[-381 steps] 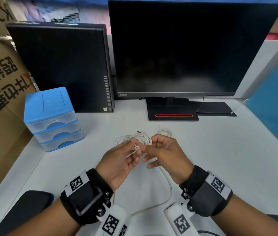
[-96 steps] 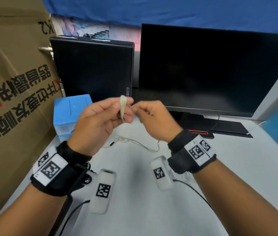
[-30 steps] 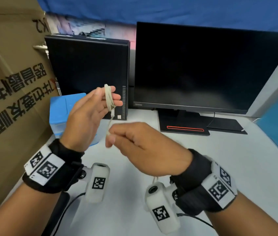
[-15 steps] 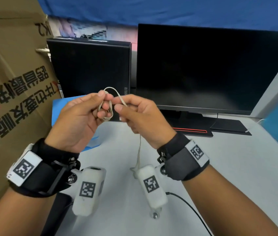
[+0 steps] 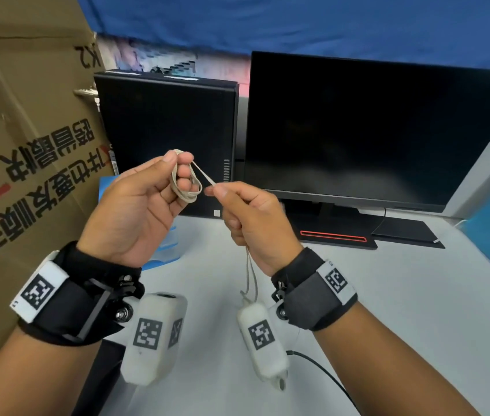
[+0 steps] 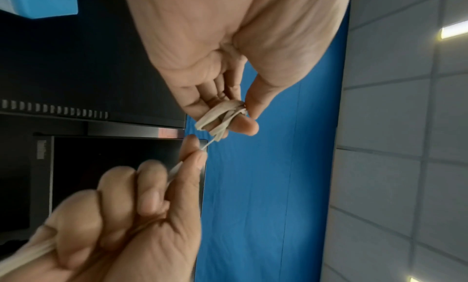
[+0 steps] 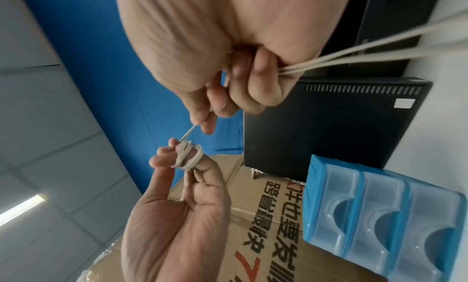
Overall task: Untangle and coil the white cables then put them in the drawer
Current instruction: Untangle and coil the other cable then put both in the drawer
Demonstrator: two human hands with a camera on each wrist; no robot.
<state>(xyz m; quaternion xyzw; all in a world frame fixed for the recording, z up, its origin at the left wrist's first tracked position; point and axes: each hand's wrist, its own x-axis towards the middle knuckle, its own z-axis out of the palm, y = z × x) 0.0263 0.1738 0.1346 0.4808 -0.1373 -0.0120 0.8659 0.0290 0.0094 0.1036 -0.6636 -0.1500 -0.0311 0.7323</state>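
A white cable is wound into a small coil (image 5: 185,183) around the fingers of my left hand (image 5: 177,163), raised above the desk, thumb pressing the loops. My right hand (image 5: 216,190) pinches the taut strand (image 5: 204,175) coming off the coil, just right of it. The cable's loose end hangs under the right palm (image 5: 249,274). In the left wrist view the coil (image 6: 220,118) sits on the fingertips, with the right hand's pinch (image 6: 195,152) below. The blue drawer unit (image 7: 380,216) stands shut; in the head view my left hand largely hides it (image 5: 107,187).
A black monitor (image 5: 372,130) and a black computer tower (image 5: 165,130) stand at the back of the white desk (image 5: 387,295). A large cardboard box (image 5: 27,145) borders the left side. Bare desk lies to the right of my hands.
My right hand rose from below the left hand, laid another loop over the left fingers, and now holds the strand taut to the right of the coil.
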